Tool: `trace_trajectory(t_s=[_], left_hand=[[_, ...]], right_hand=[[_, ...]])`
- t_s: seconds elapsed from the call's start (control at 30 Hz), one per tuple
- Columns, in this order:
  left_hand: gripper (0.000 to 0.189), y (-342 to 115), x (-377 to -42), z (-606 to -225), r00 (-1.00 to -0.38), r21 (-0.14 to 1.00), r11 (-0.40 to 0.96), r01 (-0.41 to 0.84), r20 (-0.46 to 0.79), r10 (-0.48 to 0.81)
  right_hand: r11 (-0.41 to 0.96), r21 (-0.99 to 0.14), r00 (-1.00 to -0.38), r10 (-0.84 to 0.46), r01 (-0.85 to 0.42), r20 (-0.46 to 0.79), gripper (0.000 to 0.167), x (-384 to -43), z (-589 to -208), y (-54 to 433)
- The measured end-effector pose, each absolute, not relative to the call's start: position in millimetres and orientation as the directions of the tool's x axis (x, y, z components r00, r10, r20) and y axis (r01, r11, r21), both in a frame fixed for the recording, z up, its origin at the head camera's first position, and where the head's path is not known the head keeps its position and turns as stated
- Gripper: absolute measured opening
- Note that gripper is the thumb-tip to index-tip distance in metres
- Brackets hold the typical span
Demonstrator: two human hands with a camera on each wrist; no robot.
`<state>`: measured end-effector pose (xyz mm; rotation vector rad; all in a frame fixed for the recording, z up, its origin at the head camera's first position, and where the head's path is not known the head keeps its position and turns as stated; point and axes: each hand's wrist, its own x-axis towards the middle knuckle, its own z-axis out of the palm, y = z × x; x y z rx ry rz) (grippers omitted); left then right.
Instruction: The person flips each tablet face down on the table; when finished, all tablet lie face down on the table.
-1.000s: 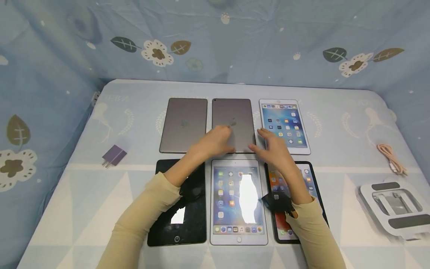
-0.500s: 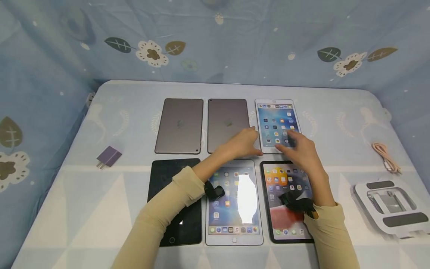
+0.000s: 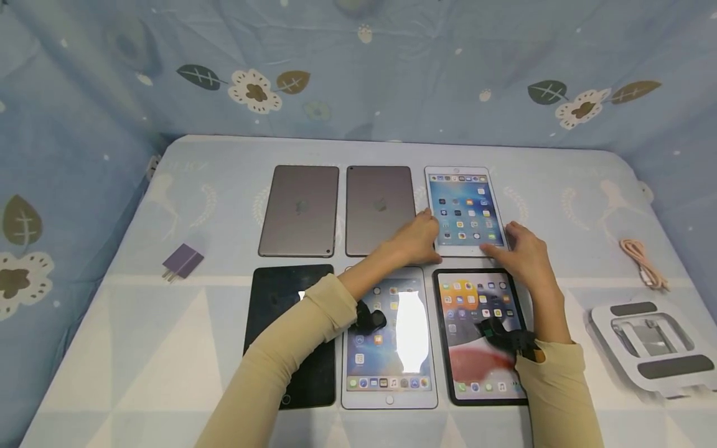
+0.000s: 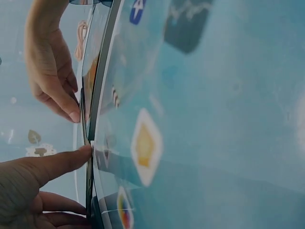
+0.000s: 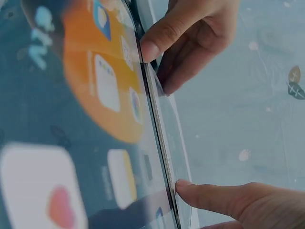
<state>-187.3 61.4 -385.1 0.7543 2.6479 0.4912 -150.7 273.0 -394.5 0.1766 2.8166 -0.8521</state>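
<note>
A white tablet (image 3: 465, 211) with its screen lit lies flat at the right end of the back row. At its lower left edge is my left hand (image 3: 417, 239), fingers along the side and thumb near the bottom corner. My right hand (image 3: 526, 255) is at the lower right corner, thumb by the bottom edge and forefinger along the right side. The left wrist view has the left hand (image 4: 33, 179) with its thumb stretched out, the right hand (image 4: 50, 71) beyond. In the right wrist view a straight right thumb (image 5: 214, 195) shows past a nearer tablet's edge.
Two grey tablets (image 3: 299, 211) lie back-up to the left in the back row. The front row holds a black tablet (image 3: 308, 379), a white tablet (image 3: 389, 400) and a black-rimmed tablet (image 3: 476, 336). A purple charger (image 3: 183, 260), coiled cable (image 3: 643, 261) and white stand (image 3: 652, 348) lie farther out.
Both hands have moved right, from the middle grey tablet to the white one beside it. The right hand has come off the white tablet's screen to its right edge.
</note>
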Motion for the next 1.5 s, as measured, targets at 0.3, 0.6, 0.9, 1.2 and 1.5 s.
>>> trace_trajectory(t_s=[0.3, 0.6, 0.9, 1.2, 1.5], left_hand=[[0.031, 63, -188, -385, -0.808, 0.403, 0.800, 0.444, -0.205, 0.552], [0.030, 65, -189, -382, -0.806, 0.364, 0.805, 0.469, -0.195, 0.558], [0.028, 67, -189, -382, -0.804, 0.369, 0.792, 0.487, -0.165, 0.571], [0.027, 70, -188, -381, -0.803, 0.322, 0.810, 0.489, -0.195, 0.563], [0.051, 71, -186, -380, -0.802, 0.375, 0.798, 0.472, -0.194, 0.565]], right_hand=[[0.799, -0.566, -0.968, 0.077, 0.204, -0.240, 0.078, -156, -396, 273], [0.705, -0.681, -0.980, 0.117, 0.197, -0.161, 0.064, -155, -397, 271], [0.660, -0.729, -0.982, 0.158, 0.182, -0.101, 0.062, -158, -378, 258], [0.737, -0.632, -0.968, 0.137, 0.240, -0.209, 0.067, -158, -394, 272], [0.299, -0.935, -0.959, 0.261, 0.192, -0.113, 0.045, -153, -378, 268]])
